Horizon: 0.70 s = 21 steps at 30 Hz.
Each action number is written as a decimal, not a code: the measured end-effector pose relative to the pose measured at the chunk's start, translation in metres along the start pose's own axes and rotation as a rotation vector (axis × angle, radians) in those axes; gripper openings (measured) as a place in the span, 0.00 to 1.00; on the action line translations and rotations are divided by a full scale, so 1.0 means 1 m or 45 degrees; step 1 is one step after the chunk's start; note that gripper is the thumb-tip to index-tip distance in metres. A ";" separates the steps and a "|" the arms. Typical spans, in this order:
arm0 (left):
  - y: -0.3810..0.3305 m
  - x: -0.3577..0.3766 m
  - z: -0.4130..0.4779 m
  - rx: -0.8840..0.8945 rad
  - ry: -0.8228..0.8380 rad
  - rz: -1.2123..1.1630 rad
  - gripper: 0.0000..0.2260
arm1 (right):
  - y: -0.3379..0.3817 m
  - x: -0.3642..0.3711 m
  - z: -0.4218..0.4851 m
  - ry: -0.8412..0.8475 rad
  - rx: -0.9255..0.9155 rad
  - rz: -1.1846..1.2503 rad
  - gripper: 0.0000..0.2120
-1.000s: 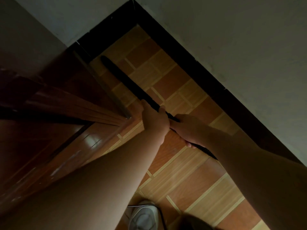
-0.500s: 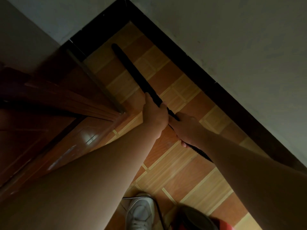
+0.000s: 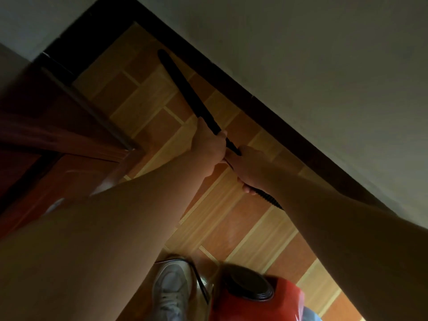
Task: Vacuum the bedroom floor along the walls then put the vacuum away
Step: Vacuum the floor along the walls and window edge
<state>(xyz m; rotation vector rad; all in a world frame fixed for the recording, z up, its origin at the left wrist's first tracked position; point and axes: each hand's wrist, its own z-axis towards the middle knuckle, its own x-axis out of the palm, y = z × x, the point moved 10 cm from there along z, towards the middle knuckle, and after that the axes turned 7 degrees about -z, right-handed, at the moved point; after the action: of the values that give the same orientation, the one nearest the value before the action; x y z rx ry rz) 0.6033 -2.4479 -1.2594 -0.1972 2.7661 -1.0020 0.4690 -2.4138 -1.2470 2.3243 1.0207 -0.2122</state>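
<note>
While both your left hand (image 3: pixel 208 147) and right hand (image 3: pixel 249 167) grip the wand (image 3: pixel 185 89), its tip lies near the skirting (image 3: pixel 231 85) beyond them; wall pass appears under way, storage pending.

Both your bare arms were stretched out forward. Your left hand (image 3: pixel 208 147) was wrapped round the wand (image 3: pixel 185 89), nearer its tip. Your right hand (image 3: pixel 251 169) gripped the wand just behind the left, at its hose end, fingers curled under. The hands were almost touching.
</note>
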 end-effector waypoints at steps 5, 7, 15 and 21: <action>0.027 0.028 -0.027 -0.055 0.078 -0.007 0.29 | -0.041 -0.004 -0.026 -0.034 0.035 -0.104 0.24; 0.037 0.042 -0.038 -0.071 0.095 0.005 0.29 | -0.057 -0.008 -0.036 -0.039 0.046 -0.109 0.24; 0.056 0.071 -0.063 -0.123 0.023 -0.014 0.23 | -0.126 -0.027 -0.083 -0.004 0.117 -0.182 0.24; 0.085 0.100 -0.090 -0.217 0.093 -0.030 0.29 | -0.175 -0.024 -0.106 0.064 0.184 -0.129 0.23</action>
<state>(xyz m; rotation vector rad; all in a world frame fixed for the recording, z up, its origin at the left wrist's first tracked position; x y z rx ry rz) 0.4806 -2.3464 -1.2605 -0.2219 2.9232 -0.7939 0.3179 -2.2750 -1.2307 2.4196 1.1849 -0.2764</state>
